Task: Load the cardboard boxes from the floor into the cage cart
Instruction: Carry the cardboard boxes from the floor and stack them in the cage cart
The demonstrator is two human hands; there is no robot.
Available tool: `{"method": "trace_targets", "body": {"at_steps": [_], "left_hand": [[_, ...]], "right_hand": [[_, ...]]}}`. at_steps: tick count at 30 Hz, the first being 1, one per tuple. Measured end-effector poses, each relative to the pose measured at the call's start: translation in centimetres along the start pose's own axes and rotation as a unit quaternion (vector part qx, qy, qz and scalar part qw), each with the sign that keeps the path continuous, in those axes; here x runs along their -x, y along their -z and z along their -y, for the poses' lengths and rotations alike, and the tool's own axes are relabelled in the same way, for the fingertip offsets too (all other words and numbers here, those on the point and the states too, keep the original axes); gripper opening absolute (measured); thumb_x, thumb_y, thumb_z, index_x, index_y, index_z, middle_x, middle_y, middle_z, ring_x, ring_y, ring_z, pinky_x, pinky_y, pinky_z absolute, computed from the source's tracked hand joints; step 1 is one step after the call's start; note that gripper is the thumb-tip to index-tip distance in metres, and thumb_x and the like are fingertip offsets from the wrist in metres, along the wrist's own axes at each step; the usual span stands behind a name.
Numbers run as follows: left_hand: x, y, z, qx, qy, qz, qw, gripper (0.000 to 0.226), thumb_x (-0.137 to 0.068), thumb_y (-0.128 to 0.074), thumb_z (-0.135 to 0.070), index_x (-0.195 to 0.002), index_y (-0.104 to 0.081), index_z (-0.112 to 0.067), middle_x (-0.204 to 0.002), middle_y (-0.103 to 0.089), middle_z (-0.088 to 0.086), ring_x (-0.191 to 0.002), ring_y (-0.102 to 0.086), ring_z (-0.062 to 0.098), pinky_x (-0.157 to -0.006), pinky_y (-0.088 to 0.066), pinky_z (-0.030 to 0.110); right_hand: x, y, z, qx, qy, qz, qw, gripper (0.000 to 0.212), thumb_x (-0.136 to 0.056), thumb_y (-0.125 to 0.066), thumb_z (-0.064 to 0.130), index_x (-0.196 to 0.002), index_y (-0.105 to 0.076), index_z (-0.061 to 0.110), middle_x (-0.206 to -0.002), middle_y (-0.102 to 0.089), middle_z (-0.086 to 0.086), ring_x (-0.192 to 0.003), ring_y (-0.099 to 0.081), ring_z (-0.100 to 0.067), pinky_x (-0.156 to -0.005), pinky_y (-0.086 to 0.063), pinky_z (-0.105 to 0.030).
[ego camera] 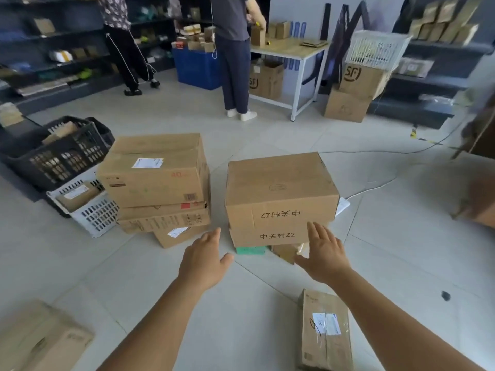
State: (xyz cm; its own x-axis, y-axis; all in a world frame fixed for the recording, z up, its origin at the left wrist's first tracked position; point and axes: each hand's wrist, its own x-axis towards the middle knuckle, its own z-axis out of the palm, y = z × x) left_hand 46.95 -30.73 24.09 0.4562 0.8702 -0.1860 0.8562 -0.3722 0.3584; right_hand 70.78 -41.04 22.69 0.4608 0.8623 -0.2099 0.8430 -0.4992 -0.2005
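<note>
Both my hands are stretched out in front of me above the pale tiled floor [401, 263], fingers straight and spread, holding nothing; my left hand [205, 259] hangs just short of the near left corner of the large brown cardboard box printed with black characters [281, 188]; my right hand [325, 254] is at that box's near right side, its fingertips [312, 227] over the lower edge of the front face, though I cannot tell whether they touch it. That box sits on top of a second brown box with the same characters [267, 236]; beneath that pair a small green box [250, 250] and a small brown carton [285, 253] peep out.

Just left of the printed box stands another stack; a big brown cardboard box with a white label [152, 172] on top, a flatter brown box [163, 219] under it, and a smaller labelled box [176, 236] at the bottom. Left of that stack sit a white slatted plastic crate [93, 212] and a black plastic basket [61, 156], both with parcels inside. Nearer me than the printed box, to its right, a narrow brown box with a white label [324, 330] lies on the floor; to its left lies another brown box [40, 338], blurred. Beyond the printed box two people stand with their backs to me; one is at a light wooden surface on white legs [292, 48].
</note>
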Motion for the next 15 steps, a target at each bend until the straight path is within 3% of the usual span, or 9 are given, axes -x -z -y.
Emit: {"method": "trace_targets", "body": {"at_steps": [15], "left_hand": [[-21.0,0.5,0.6,-0.028,-0.015,0.055,0.998,0.075,-0.095,-0.05,-0.043,-0.154,-0.013,-0.014,-0.156,-0.028,0.007,-0.141,-0.029,0.024,-0.111,-0.03,0.037]], "right_hand": [[-18.1,1.8,-4.4,-0.013,-0.121,-0.022,0.992,0.091,-0.091,-0.055,0.054,-0.155,-0.006,0.012,-0.163,-0.013,-0.003,-0.15,-0.01,-0.024,-0.12,-0.016,-0.04]]}}
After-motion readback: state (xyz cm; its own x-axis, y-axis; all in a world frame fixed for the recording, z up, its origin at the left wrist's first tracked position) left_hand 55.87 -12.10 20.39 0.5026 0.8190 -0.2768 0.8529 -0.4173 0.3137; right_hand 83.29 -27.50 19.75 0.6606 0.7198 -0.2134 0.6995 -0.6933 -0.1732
